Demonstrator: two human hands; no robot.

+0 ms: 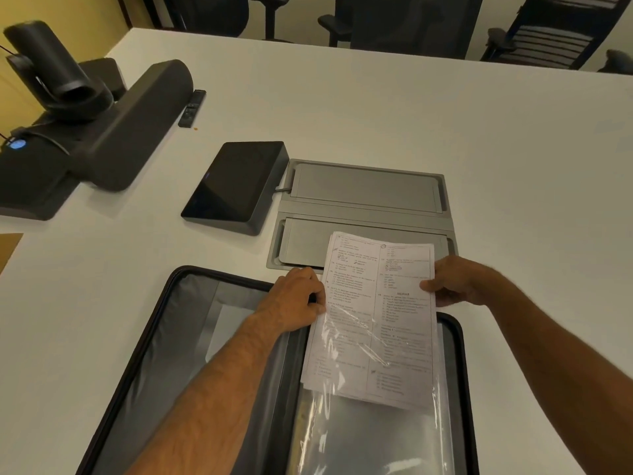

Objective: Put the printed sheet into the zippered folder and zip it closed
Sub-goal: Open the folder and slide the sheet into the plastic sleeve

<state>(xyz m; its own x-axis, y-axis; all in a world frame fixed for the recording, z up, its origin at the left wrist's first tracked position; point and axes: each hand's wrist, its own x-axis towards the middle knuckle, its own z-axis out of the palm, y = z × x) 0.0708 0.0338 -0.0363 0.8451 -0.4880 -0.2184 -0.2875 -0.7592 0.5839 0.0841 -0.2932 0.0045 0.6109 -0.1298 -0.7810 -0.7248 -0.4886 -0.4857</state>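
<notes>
Printed sheet (375,313) held at both side edges, lower half slid under a clear plastic sleeve (373,423) on the right half of the open folder (191,337), upper half sticking out past the folder's far edge and over a grey hatch (366,200) set flush in the white surface (445,114). Left hand (294,299) closed on the sheet's left edge, fingers curled, thumb side hidden under the paper. Right hand (459,281) pinching the right edge, thumb on top of the page. Folder lying flat and fully unzipped near the front edge of the surface, dark zip border running round its rim, grey lining on the left half. Black tablet (236,186) just left of the hatch, touching or nearly touching its frame; hard to tell which. Further left, a long black speaker bar (137,128) with a camera (58,70) mounted above it, and a slim remote (191,108) just beside the bar's far end. Dark office chairs (404,22) beyond the far edge of the surface.
</notes>
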